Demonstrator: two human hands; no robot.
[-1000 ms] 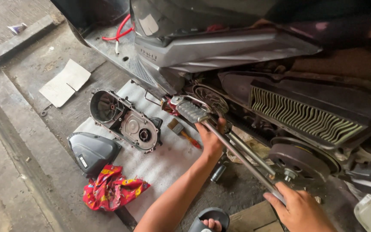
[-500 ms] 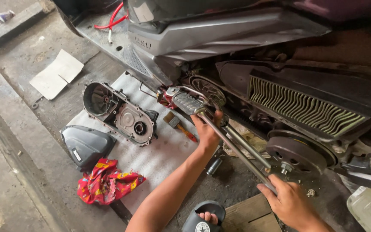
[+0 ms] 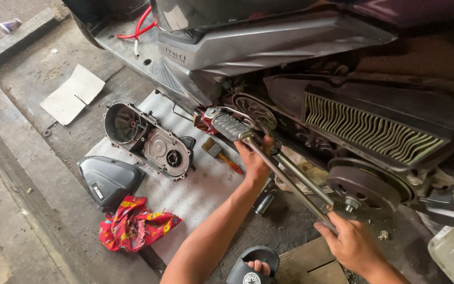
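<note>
Scooter (image 3: pixel 269 37) on its side, drive side open. Left hand (image 3: pixel 254 158) closed around the far end of a long metal bar (image 3: pixel 285 179), just by the footpeg (image 3: pixel 230 126) and the front pulley (image 3: pixel 256 113). Right hand (image 3: pixel 350 244) gripping the near end of the same bar, fingers wrapped, just below the rear clutch drum (image 3: pixel 363 186). Bar runs diagonally from far left to near right across the open drive; a second thinner rod lies alongside it. Air filter (image 3: pixel 369 129) with wavy yellow pleats sits right of the pulley, above the drum.

Left of the hands, on a grey mat (image 3: pixel 195 194): removed metal cover (image 3: pixel 148 141), inner side up; brush (image 3: pixel 222 156) with orange handle near the left hand. Black plastic cover (image 3: pixel 109 180) near left of the mat, red patterned rag (image 3: pixel 135 229) just nearer. Cardboard piece (image 3: pixel 73 93) far left on the concrete. Sandalled foot (image 3: pixel 253 265) at the near edge, between the forearms.
</note>
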